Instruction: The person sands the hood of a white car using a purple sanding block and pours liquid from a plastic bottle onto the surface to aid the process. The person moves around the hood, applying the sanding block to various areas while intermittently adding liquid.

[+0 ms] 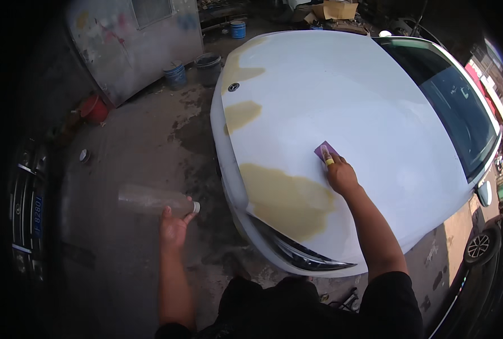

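A white car hood (319, 85) fills the middle, with tan filler patches (288, 200) along its front edge. My right hand (342, 174) presses a purple sanding pad (325, 151) flat on the white paint, just beyond the largest patch. Yellowish tape wraps one of its fingers. Off the car's front, my left hand (175, 227) grips a clear plastic bottle (149, 200) with a white cap. The bottle lies sideways in the air, its cap end toward the car, and looks slightly blurred. Below the hood's near corner sits a dark headlight (302, 254).
Blue buckets (175, 74) and a dark bucket (208, 68) stand near a grey metal door (135, 48). A red bucket (94, 109) and a small can (84, 155) are at left. Dark vehicles flank both sides: a car front (25, 209) and a wheel (479, 246).
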`<control>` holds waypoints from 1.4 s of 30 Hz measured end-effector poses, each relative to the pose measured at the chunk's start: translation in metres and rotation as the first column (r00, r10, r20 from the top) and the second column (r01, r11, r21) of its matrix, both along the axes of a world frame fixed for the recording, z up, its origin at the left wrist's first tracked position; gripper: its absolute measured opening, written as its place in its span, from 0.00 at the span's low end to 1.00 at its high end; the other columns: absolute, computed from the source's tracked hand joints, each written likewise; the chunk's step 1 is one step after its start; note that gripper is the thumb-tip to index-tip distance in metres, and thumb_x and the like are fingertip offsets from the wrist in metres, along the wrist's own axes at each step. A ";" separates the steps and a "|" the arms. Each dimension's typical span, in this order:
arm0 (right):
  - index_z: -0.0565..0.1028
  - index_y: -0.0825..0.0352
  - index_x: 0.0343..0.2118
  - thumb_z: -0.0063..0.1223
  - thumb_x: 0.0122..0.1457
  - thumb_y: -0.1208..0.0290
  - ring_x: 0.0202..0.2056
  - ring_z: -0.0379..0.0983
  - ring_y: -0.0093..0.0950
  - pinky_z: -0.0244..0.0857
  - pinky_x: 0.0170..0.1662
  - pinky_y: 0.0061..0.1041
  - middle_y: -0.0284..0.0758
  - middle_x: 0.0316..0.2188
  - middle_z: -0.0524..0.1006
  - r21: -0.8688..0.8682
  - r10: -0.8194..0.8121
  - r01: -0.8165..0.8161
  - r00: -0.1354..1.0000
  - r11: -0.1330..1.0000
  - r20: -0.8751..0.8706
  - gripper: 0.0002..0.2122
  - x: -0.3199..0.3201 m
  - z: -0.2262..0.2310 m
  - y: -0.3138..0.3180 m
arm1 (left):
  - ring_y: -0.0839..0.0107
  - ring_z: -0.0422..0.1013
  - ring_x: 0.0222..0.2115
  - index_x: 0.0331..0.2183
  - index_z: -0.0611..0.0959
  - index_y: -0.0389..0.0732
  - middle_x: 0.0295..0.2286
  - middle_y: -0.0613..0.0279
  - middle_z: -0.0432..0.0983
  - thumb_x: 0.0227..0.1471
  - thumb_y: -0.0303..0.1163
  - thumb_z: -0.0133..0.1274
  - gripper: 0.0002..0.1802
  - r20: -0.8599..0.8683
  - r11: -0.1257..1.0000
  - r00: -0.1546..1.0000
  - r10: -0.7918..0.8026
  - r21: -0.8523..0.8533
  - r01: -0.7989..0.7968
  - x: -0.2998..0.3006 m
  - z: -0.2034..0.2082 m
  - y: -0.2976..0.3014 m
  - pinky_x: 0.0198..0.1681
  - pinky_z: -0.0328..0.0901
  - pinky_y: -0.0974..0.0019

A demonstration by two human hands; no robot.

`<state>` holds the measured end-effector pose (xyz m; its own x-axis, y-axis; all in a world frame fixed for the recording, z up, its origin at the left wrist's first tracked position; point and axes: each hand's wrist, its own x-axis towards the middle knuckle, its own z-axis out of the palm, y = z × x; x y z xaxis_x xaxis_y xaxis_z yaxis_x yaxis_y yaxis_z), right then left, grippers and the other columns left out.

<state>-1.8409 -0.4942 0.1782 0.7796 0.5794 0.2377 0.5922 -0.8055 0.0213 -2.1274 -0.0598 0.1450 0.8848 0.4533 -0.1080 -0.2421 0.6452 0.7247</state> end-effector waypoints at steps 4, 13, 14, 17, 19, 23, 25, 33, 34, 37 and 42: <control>0.75 0.68 0.42 0.45 0.58 0.74 0.49 0.70 0.36 0.72 0.48 0.33 0.39 0.48 0.71 -0.193 -0.072 0.078 0.997 0.978 0.036 0.11 0.002 -0.006 0.005 | 0.53 0.65 0.56 0.56 0.68 0.40 0.53 0.53 0.70 0.55 0.52 0.54 0.35 -0.031 0.999 1.000 0.002 -0.044 -0.003 -0.016 -0.017 0.080 0.58 0.58 0.40; 0.70 0.68 0.52 0.44 0.56 0.76 0.47 0.69 0.38 0.72 0.45 0.36 0.40 0.46 0.73 -0.339 -0.284 0.244 0.956 0.909 -0.073 0.19 -0.021 0.013 0.012 | 0.58 0.65 0.57 0.55 0.70 0.43 0.53 0.56 0.70 0.59 0.57 0.46 0.33 0.024 0.993 0.992 -0.120 -0.011 0.121 -0.032 -0.033 0.211 0.59 0.56 0.43; 0.70 0.67 0.52 0.44 0.56 0.76 0.48 0.69 0.38 0.72 0.45 0.35 0.40 0.47 0.72 -0.300 -0.288 0.261 0.956 0.917 -0.048 0.19 -0.022 0.011 0.015 | 0.58 0.64 0.57 0.56 0.70 0.43 0.53 0.56 0.70 0.59 0.57 0.46 0.33 0.023 0.992 0.992 -0.127 0.003 0.127 -0.034 -0.031 0.223 0.59 0.56 0.43; 0.71 0.67 0.53 0.44 0.57 0.75 0.51 0.69 0.39 0.72 0.45 0.35 0.43 0.51 0.70 -0.226 -0.274 0.284 0.959 0.932 0.076 0.19 -0.022 -0.003 0.023 | 0.58 0.64 0.57 0.56 0.70 0.45 0.53 0.56 0.70 0.59 0.57 0.46 0.32 0.009 0.994 0.994 -0.109 0.004 0.109 -0.038 -0.031 0.253 0.59 0.56 0.43; 0.71 0.67 0.53 0.45 0.57 0.75 0.54 0.68 0.42 0.71 0.47 0.36 0.45 0.54 0.69 -0.238 -0.227 0.276 0.950 0.931 0.215 0.19 -0.022 -0.015 0.025 | 0.58 0.64 0.57 0.56 0.70 0.46 0.53 0.55 0.70 0.60 0.57 0.45 0.32 0.008 0.994 0.994 -0.113 0.004 0.113 -0.035 -0.033 0.269 0.59 0.56 0.44; 0.71 0.67 0.53 0.46 0.58 0.71 0.56 0.66 0.44 0.70 0.50 0.37 0.46 0.56 0.68 -0.167 -0.362 0.356 0.932 0.920 -0.011 0.18 -0.021 -0.030 0.022 | 0.58 0.64 0.57 0.57 0.69 0.46 0.54 0.54 0.70 0.60 0.57 0.44 0.31 0.055 0.984 0.982 -0.179 0.020 0.178 -0.019 -0.041 0.297 0.59 0.57 0.45; 0.70 0.67 0.52 0.46 0.59 0.69 0.54 0.68 0.44 0.70 0.50 0.37 0.46 0.55 0.68 -0.148 -0.405 0.397 0.914 0.906 -0.025 0.18 -0.022 -0.025 0.019 | 0.55 0.64 0.57 0.57 0.69 0.46 0.54 0.51 0.69 0.61 0.54 0.44 0.30 0.109 0.976 0.970 -0.215 -0.007 0.217 -0.003 -0.053 0.317 0.59 0.57 0.44; 0.59 0.62 0.63 0.45 0.52 0.78 0.40 0.75 0.46 0.69 0.44 0.39 0.47 0.40 0.77 0.423 -0.814 0.747 0.580 0.513 -0.039 0.31 -0.011 0.028 0.066 | 0.42 0.58 0.55 0.48 0.75 0.37 0.53 0.44 0.65 0.53 0.42 0.60 0.26 -0.058 0.980 0.995 -0.077 -0.188 0.065 0.063 -0.029 0.376 0.61 0.53 0.37; 0.59 0.65 0.63 0.42 0.52 0.80 0.38 0.76 0.42 0.70 0.42 0.36 0.49 0.37 0.77 0.533 -0.802 0.795 0.506 0.290 -0.318 0.31 -0.006 0.052 0.087 | 0.41 0.59 0.56 0.48 0.76 0.37 0.53 0.44 0.66 0.52 0.44 0.59 0.26 -0.031 0.984 0.996 -0.079 -0.162 0.073 0.071 -0.020 0.394 0.62 0.51 0.36; 0.57 0.68 0.63 0.37 0.52 0.84 0.32 0.75 0.29 0.70 0.36 0.28 0.39 0.31 0.77 0.848 -0.655 0.530 0.636 -0.012 -0.407 0.31 0.004 0.052 0.079 | 0.45 0.61 0.57 0.50 0.74 0.38 0.53 0.45 0.69 0.54 0.48 0.55 0.29 0.008 0.972 0.990 -0.140 -0.188 0.139 0.110 -0.032 0.435 0.62 0.52 0.38; 0.64 0.64 0.55 0.46 0.60 0.78 0.26 0.72 0.20 0.68 0.27 0.21 0.29 0.28 0.73 0.836 -0.150 0.375 0.873 -0.401 -0.464 0.19 0.036 0.093 0.186 | 0.55 0.65 0.54 0.56 0.68 0.36 0.52 0.47 0.69 0.56 0.54 0.52 0.37 -0.013 0.946 0.981 -0.191 -0.268 0.181 0.190 -0.025 0.463 0.60 0.58 0.49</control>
<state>-1.8045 -0.3084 0.2715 0.8241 -0.5639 0.0531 0.2084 0.2147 -0.9542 -1.9372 0.4036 0.1203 0.9435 0.2313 -0.2374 -0.0745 0.8458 0.5282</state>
